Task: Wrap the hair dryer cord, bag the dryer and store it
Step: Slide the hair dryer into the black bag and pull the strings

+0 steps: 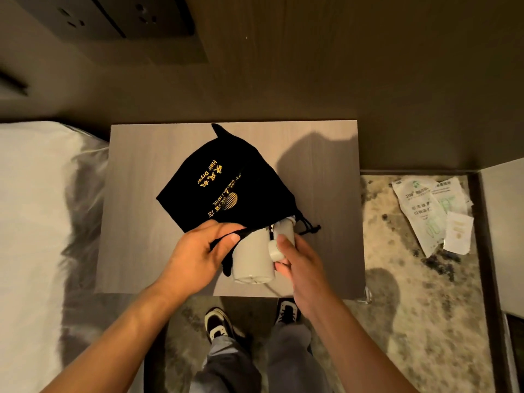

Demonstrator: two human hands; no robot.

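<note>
Head view only. Bagging under way, by the look of it: black drawstring bag (226,185) lying flat across the middle of the bench (136,171), closed end pointing toward 12 o'clock, mouth turned toward 6 o'clock, nearest the body, presumably so as to be loaded without reaching. Gold lettering reading "Hair Dryer" showing on the cloth. Drawstring ends (307,226) trailing off at 3 o'clock of the mouth.

White hair dryer (252,256) sitting at the mouth, far end just entering under the black cloth, near end sticking out toward 6 o'clock. Mostly outside the bag, judging from how much white is showing. Cord not clearly visible; cannot tell how well wrapped.

Left hand (195,256) sitting at 9 o'clock of the dryer, thumb and fingers (234,238) pinching the upper lip of the bag and lifting it, probably keeping the mouth open over the dryer body. Right hand (297,259) sitting at 3 o'clock of the dryer, fingers curled around a smaller white part lying alongside the body, likely the folded handle, apparently steering it in.

Dryer thus lying between the two hands, touching the right one; on the left only the cloth being gripped.

Bed (34,208) at 9 o'clock of the bench, paper packets (431,211) on the floor at 3 o'clock, well apart. Storing not yet begun.
</note>
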